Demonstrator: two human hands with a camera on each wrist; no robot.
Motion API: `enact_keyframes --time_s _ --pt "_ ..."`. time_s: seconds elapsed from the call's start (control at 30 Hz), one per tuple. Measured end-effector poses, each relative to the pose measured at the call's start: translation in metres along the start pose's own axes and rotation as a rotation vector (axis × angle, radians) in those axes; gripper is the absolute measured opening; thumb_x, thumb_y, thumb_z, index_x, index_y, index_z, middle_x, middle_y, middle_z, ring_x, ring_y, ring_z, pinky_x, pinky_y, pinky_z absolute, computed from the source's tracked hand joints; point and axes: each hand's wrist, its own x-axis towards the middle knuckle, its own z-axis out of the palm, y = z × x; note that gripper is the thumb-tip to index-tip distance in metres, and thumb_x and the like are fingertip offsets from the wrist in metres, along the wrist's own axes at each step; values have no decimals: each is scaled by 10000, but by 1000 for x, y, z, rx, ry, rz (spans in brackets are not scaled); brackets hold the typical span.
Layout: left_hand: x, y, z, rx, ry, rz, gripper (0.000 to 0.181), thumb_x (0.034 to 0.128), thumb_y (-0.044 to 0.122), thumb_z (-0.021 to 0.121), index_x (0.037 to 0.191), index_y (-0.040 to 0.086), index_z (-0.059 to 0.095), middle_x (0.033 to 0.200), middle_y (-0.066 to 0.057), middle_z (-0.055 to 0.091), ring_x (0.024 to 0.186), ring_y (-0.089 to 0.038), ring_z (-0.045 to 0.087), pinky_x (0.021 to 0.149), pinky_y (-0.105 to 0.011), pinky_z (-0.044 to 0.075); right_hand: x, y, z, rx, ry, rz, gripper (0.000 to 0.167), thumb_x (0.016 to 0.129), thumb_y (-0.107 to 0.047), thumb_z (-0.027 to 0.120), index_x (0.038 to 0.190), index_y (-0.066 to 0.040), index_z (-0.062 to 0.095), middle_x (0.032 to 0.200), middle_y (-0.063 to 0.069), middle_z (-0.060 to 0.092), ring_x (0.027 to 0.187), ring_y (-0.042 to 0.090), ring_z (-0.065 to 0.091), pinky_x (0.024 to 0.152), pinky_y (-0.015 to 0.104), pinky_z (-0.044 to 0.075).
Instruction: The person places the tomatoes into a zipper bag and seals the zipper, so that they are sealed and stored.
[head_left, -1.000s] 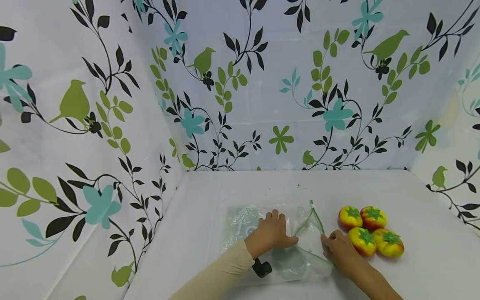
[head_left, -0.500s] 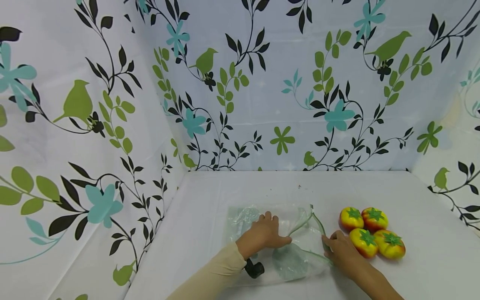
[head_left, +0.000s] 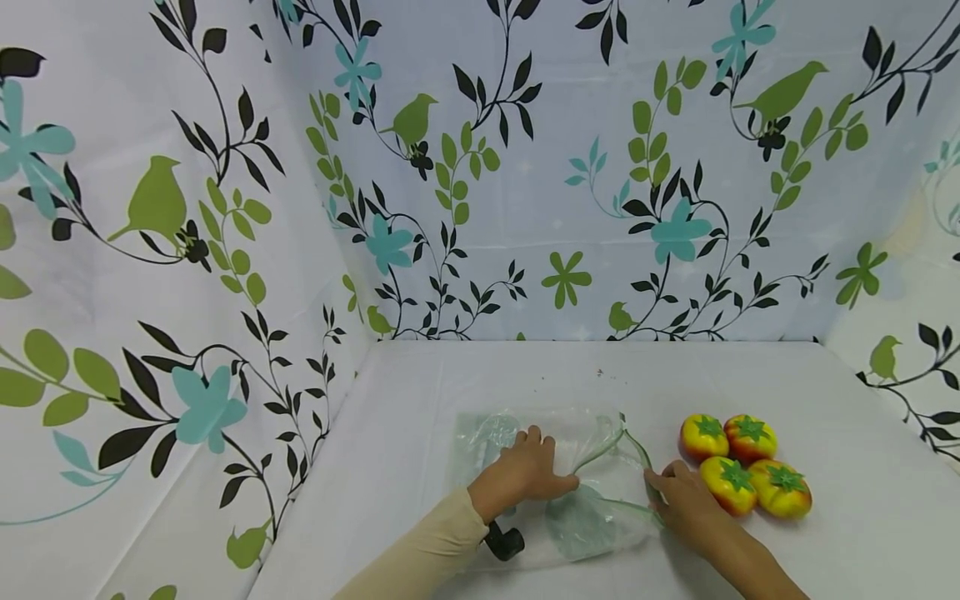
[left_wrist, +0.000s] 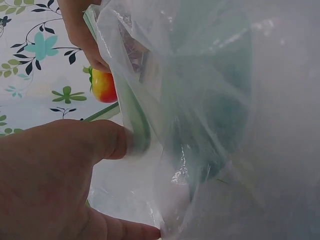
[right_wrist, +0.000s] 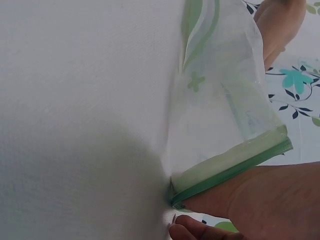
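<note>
A clear zip bag (head_left: 577, 521) with a green zip edge and pale green round prints lies flat on the white table, its mouth parted on the right side. Over the bag rests my left hand (head_left: 521, 475), fingers spread; in the left wrist view the thumb touches the green edge (left_wrist: 137, 127). At the bag's right edge, my right hand (head_left: 678, 497) pinches the green zip strip (right_wrist: 232, 167), its fingertips partly hidden behind it. Just right of that hand sit several red-and-yellow toy fruits (head_left: 727, 483) with green star-shaped tops, resembling persimmons or tomatoes.
A black rounded piece (head_left: 504, 542) shows beside the left wrist. White cloth covers the table (head_left: 405, 392). Patterned curtains (head_left: 480, 183) with birds and leaves rise behind the table and along both sides.
My left hand has shifted left and the bag's top zip edge has drawn left with it, widening the mouth. My right hand has stayed at the right edge. The toy fruits have not moved.
</note>
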Motion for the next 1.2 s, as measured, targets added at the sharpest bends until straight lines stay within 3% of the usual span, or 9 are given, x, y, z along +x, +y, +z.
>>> enact_keyframes --time_s 0.63,0.8,0.93,1.07,1.2 --pt "0 -4 -5 -48 -31 8 745 945 611 629 1399 21 596 1402 -144 506 1254 -308 497 1022 -611 475 -4 -6 -11 109 60 19 350 934 -87 784 1273 -24 729 1087 104 674 1003 253 666 938 510 581" --pt "-1 -7 -6 -55 -29 11 755 945 607 628 1406 11 592 1414 -153 502 1249 -315 496 1026 -620 470 -10 -9 -20 102 129 -44 342 945 -93 778 1278 -38 725 1090 81 681 983 236 666 902 492 590" --pt "-3 -8 -8 -68 -27 14 747 950 596 626 1411 10 589 1441 -156 492 1265 -319 490 1024 -616 469 -15 -4 -31 83 196 -113 369 933 -107 796 1281 -18 713 1136 118 690 963 243 674 857 476 599" --pt "-4 -8 -9 -71 -30 10 759 948 605 619 1425 16 585 1465 -156 483 1295 -320 481 1027 -607 468 -22 6 -49 64 229 -125 368 948 -166 790 1287 -49 709 1184 113 702 1007 266 664 901 529 587" --pt "-4 -6 -10 -72 -39 12 767 951 606 616 1443 19 576 1485 -159 473 1324 -328 472 1040 -614 461 -30 23 -72 53 224 -82 440 952 -232 792 1332 -39 679 1262 215 673 1142 448 628 945 657 532"
